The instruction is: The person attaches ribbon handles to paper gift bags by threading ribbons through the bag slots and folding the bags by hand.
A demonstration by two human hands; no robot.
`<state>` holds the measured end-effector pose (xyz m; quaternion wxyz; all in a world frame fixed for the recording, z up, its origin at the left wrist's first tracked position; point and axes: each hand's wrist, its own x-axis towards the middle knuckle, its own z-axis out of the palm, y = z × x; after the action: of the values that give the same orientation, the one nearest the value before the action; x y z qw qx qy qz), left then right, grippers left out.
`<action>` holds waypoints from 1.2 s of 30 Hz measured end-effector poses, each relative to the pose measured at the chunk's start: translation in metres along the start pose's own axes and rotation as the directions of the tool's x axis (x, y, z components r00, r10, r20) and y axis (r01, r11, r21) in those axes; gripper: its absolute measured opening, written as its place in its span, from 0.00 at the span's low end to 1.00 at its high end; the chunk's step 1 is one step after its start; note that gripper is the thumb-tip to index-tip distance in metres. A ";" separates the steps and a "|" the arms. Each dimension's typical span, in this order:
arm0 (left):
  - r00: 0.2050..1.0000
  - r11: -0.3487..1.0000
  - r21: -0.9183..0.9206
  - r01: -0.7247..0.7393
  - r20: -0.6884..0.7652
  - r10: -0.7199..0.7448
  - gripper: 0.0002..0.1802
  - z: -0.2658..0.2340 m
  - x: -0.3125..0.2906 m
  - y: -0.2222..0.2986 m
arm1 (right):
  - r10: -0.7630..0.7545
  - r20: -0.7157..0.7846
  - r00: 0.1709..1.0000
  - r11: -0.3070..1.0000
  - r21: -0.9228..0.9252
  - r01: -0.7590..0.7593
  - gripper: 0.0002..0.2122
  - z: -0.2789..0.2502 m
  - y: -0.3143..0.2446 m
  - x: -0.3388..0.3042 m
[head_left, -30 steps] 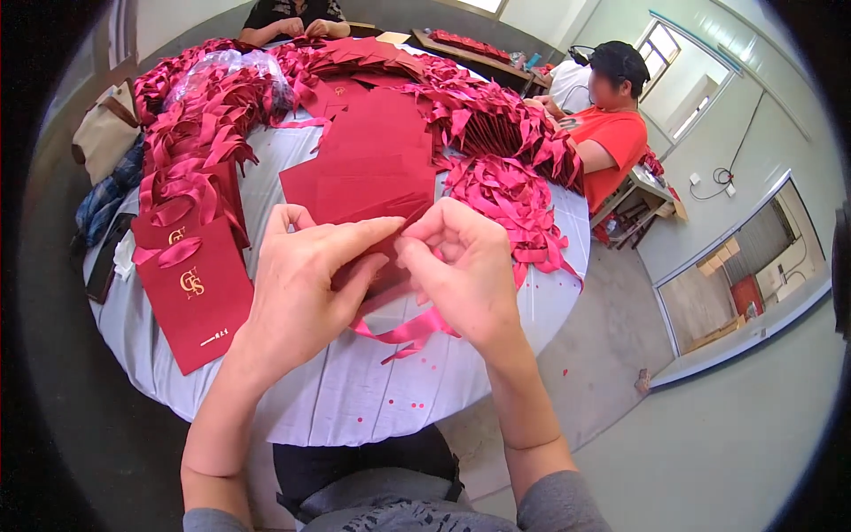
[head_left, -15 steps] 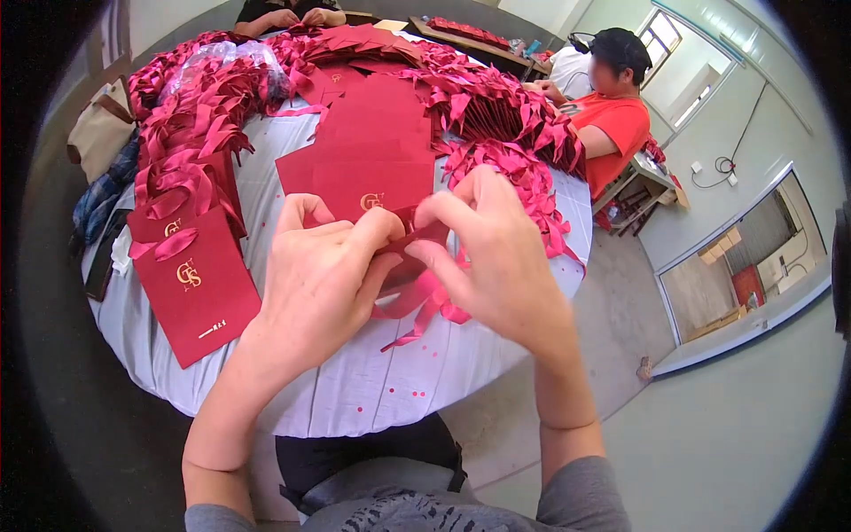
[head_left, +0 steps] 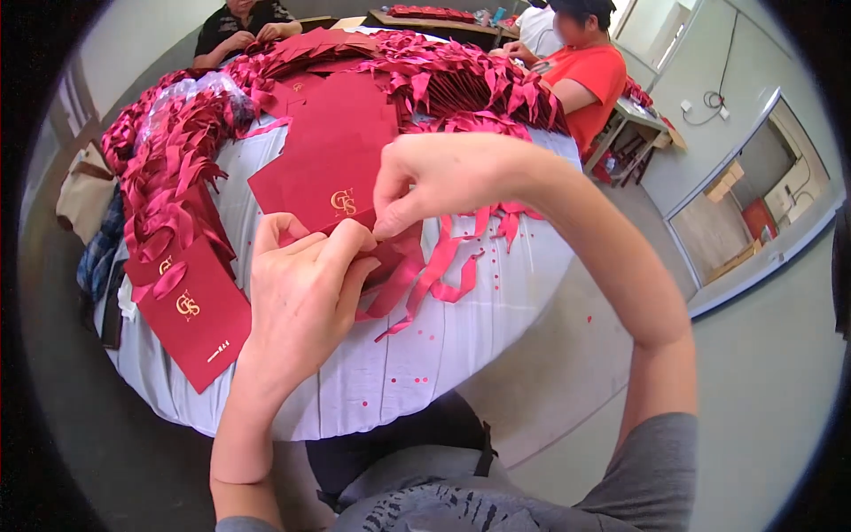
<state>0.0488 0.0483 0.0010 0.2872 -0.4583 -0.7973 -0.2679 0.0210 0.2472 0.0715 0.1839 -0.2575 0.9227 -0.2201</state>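
Your left fingers [head_left: 348, 239] pinch the red paper bag [head_left: 401, 252]; your right fingers [head_left: 391, 188] meet its edge from the right, grip unclear; pink ribbon [head_left: 396, 287] trails nearer you.

White-covered round table [head_left: 461, 346] | left: overlapping row of ribbon-handled red paper bags [head_left: 193, 332] rests there | centre: flat red bags [head_left: 324, 164] lie stacked | far right: ribboned bags [head_left: 483, 97] stand packed together | nearer right: loose pink ribbons [head_left: 510, 223] | near edge: red dots [head_left: 364, 403] lie scattered | left rim: dark flat object [head_left: 112, 306]
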 end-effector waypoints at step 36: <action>0.997 1.000 -0.009 0.014 0.076 -0.013 0.09 -0.002 0.006 -0.006 | -0.243 -0.393 0.887 0.531 0.711 0.461 0.18 0.062 0.058 0.006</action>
<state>0.0411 0.0473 0.0055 0.2527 -0.4643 -0.8093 -0.2561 0.0220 0.2690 -0.0108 0.1132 -0.3022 0.6731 -0.6654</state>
